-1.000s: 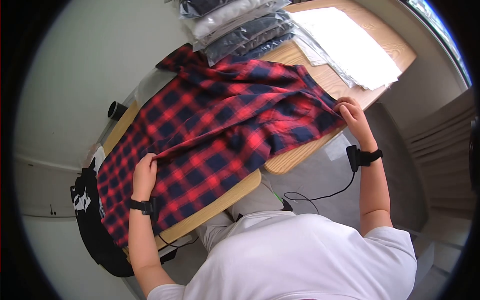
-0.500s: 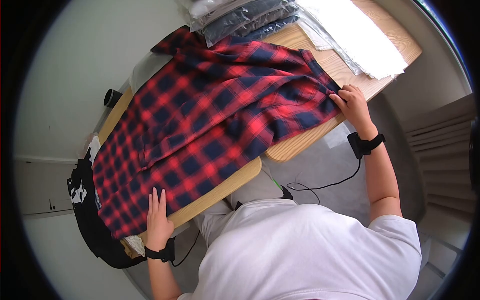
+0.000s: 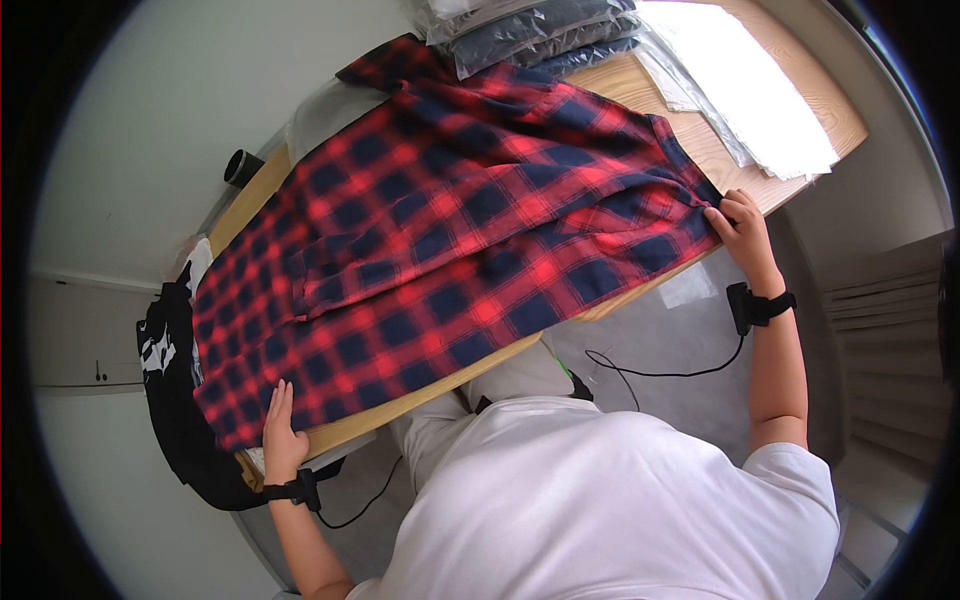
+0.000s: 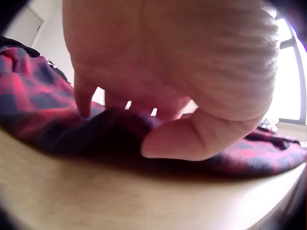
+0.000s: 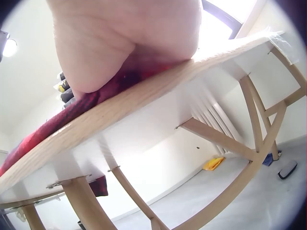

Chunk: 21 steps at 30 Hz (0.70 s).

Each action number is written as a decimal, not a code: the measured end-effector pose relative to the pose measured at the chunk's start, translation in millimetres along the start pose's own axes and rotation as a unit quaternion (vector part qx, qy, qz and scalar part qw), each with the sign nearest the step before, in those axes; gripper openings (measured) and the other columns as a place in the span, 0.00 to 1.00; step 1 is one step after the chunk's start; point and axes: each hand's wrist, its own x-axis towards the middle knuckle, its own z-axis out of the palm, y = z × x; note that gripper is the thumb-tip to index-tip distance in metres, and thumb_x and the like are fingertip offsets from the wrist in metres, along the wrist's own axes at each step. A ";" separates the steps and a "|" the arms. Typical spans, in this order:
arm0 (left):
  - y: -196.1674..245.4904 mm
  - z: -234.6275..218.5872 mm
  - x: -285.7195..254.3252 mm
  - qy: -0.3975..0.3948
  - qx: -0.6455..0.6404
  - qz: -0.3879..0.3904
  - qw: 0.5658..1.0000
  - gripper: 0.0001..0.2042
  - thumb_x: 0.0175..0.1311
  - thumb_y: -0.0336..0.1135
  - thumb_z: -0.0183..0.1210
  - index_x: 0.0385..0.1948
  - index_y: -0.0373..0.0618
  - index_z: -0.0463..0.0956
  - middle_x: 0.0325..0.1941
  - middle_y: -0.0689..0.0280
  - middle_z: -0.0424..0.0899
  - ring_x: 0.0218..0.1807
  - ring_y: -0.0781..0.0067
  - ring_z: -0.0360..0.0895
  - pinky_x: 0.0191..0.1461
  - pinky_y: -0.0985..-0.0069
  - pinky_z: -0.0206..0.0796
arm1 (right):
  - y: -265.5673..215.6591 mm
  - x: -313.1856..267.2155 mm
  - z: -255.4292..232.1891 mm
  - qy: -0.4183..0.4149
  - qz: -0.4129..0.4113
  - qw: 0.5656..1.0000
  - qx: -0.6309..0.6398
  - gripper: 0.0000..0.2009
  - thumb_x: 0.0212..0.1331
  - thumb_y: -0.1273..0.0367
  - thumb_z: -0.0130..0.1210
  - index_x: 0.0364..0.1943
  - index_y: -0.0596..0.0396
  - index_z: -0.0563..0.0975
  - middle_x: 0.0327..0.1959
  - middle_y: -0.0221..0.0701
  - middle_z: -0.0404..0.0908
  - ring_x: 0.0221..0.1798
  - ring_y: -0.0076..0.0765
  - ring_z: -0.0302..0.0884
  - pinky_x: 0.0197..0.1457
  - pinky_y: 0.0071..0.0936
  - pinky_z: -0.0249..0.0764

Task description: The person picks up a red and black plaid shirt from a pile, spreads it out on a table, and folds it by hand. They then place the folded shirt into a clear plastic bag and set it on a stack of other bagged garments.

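A red and navy plaid shirt [image 3: 420, 250] lies spread along the wooden table, with one sleeve [image 3: 400, 270] laid lengthwise over its body. My left hand [image 3: 283, 435] rests on the shirt's near edge towards the hem, fingers straight; in the left wrist view its fingers reach over the cloth and the thumb [image 4: 177, 141] juts out sideways above the table edge. At the collar end, my right hand [image 3: 748, 235] pinches the corner of the collar band [image 3: 685, 165] with thumb and fingers. The right wrist view shows this hand low at the table edge, its fingertips hidden.
Clothes in clear plastic bags [image 3: 545, 35] are stacked at the back. White sheets [image 3: 750, 90] lie on the far right of the table [image 3: 845, 125]. Black clothing [image 3: 180, 420] hangs at the left end, near a black cup [image 3: 242, 168]. A cable [image 3: 660, 374] runs from the right wrist.
My left hand let go of the sleeve, which now lies along the body, and moved to the near edge towards the hem. The right hand stays at the collar corner.
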 end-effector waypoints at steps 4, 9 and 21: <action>52.0 -37.3 18.0 0.048 -0.035 0.076 0.995 0.34 0.43 0.17 0.47 0.62 0.41 0.64 0.68 0.55 0.63 0.70 0.53 0.57 0.72 0.63 0.49 | 1.9 0.3 -11.5 0.033 0.060 0.982 0.175 0.13 0.61 0.66 0.55 0.24 0.63 0.73 0.32 0.33 0.74 0.33 0.26 0.69 0.36 0.24 0.66; 106.9 -55.1 69.4 0.071 -0.054 0.148 0.985 0.28 0.50 0.18 0.50 0.59 0.40 0.67 0.66 0.57 0.66 0.69 0.56 0.59 0.71 0.65 0.51 | -5.3 2.1 -22.8 0.031 0.022 0.990 0.133 0.09 0.56 0.66 0.58 0.33 0.59 0.78 0.38 0.33 0.78 0.45 0.32 0.73 0.50 0.27 0.67; 145.1 -9.6 151.3 0.054 0.024 0.230 0.971 0.26 0.47 0.20 0.56 0.53 0.42 0.70 0.53 0.58 0.74 0.56 0.54 0.70 0.60 0.65 0.64 | -12.8 3.5 1.8 -0.002 0.046 0.998 0.043 0.09 0.45 0.69 0.67 0.25 0.56 0.77 0.21 0.29 0.73 0.34 0.34 0.67 0.38 0.29 0.67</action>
